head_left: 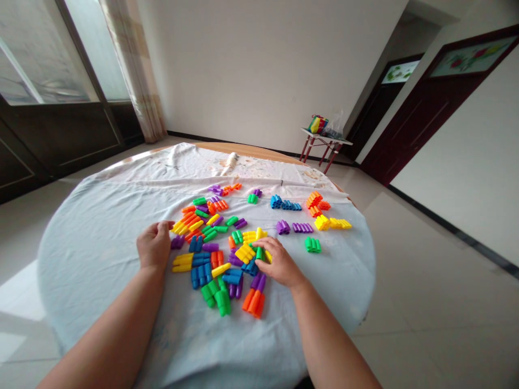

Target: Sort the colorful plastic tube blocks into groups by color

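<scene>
My right hand (278, 260) reaches into the pile from the right, its thumb and fingers closed around a green plastic building block (259, 253). Just beside it lie a yellow block (245, 253) and a blue block (250, 267). My left hand (154, 244) rests at the pile's left edge with its fingers curled closed; whatever may be in them is hidden. Closest to that hand are a purple block (177, 242) and several orange and yellow ones. At the pile's near side are green blocks (222, 302) and an orange block (254, 303).
A pale cloth (97, 259) covers the round table. To the right stand groups sorted by colour: blue blocks (291, 205), orange blocks (314, 200), yellow blocks (339, 223), purple blocks (303, 228) and green blocks (313, 245). A small side table (344, 141) stands by the wall.
</scene>
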Tool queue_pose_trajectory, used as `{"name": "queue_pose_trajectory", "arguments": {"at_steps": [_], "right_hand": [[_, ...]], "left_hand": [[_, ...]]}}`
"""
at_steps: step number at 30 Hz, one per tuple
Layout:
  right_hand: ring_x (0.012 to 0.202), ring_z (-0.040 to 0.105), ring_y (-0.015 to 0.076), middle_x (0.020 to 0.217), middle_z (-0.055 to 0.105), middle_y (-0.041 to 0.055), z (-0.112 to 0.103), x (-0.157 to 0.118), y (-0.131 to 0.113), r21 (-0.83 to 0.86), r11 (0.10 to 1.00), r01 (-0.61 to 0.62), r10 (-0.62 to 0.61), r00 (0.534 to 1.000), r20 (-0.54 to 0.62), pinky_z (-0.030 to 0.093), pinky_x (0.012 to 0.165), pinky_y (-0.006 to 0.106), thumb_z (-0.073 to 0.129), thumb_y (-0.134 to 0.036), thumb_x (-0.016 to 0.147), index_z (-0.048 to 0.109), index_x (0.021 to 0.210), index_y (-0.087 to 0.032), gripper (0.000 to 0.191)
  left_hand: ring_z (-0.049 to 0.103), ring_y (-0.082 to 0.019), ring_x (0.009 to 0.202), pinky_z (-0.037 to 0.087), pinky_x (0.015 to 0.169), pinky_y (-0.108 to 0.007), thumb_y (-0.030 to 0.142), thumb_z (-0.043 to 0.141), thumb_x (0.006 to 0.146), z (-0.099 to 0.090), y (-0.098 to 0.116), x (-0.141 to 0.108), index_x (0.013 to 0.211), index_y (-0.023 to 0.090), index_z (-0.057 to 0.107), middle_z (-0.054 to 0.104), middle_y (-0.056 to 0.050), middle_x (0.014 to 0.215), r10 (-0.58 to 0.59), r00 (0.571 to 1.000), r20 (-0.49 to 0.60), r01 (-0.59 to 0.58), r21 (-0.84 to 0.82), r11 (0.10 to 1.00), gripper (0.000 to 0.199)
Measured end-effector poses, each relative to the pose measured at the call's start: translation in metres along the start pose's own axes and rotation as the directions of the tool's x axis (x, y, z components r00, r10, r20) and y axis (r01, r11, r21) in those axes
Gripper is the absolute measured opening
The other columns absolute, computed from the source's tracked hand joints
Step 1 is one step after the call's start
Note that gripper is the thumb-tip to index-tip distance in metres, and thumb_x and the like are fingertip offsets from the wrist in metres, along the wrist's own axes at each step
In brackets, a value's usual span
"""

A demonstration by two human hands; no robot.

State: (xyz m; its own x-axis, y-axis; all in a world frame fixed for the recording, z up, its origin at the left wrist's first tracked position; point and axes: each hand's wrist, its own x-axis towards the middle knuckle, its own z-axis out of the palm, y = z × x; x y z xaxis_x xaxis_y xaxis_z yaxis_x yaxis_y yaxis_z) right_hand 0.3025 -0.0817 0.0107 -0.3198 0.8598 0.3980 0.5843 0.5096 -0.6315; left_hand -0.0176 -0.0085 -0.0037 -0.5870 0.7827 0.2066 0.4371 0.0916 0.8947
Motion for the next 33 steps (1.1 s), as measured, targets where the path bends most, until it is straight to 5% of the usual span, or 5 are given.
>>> {"name": "queue_pose_trajectory", "arguments": {"at_steps": [6,13,25,33], "right_hand": [[0.112,0.050,0.0199,0.113,0.056,0.0070,-0.004,0.001,-0.004,0.050,0.999,-0.020,0.024,0.997,-0.077,0.038,0.101,0.038,0.063,-0.016,0.073,0.058,0.113,-0.022,0.041],[0.114,0.048,0.0205,0.117,0.053,0.0071,-0.036,-0.007,-0.002,-0.025,0.999,-0.038,0.033,0.982,-0.183,0.037,0.102,0.040,0.059,-0.013,0.075,0.054,0.119,-0.024,0.046],[0.113,0.049,0.0198,0.116,0.054,0.0065,-0.063,-0.033,0.025,-0.213,0.957,-0.195,0.206,0.978,0.030,0.036,0.101,0.037,0.058,-0.005,0.067,0.057,0.116,-0.022,0.052],[0.108,0.051,0.0228,0.109,0.061,0.0055,-0.059,-0.037,0.026,-0.356,0.892,-0.278,0.306,0.952,0.024,0.035,0.096,0.039,0.065,-0.014,0.070,0.062,0.109,-0.022,0.040]], "left_hand": [[0.061,-0.017,0.076,0.044,0.069,-0.027,0.035,0.044,0.076,-0.001,0.004,-0.001,0.090,0.011,0.070,0.071,-0.006,0.080,-0.011,1.000,0.011,0.011,0.012,1.000,0.039],[0.061,-0.019,0.078,0.044,0.070,-0.028,0.036,0.043,0.074,-0.003,0.004,0.003,0.091,0.014,0.071,0.071,-0.006,0.085,-0.015,1.000,0.009,0.015,0.050,0.999,0.039],[0.061,-0.021,0.078,0.041,0.065,-0.028,0.041,0.044,0.073,0.000,-0.002,0.008,0.093,0.020,0.072,0.070,-0.004,0.081,-0.046,0.999,0.009,0.045,0.081,0.996,0.040],[0.060,-0.021,0.073,0.040,0.059,-0.029,0.043,0.045,0.071,0.001,-0.006,0.010,0.091,0.024,0.072,0.069,-0.002,0.077,-0.053,0.999,-0.010,0.053,0.086,0.995,0.039]]}}
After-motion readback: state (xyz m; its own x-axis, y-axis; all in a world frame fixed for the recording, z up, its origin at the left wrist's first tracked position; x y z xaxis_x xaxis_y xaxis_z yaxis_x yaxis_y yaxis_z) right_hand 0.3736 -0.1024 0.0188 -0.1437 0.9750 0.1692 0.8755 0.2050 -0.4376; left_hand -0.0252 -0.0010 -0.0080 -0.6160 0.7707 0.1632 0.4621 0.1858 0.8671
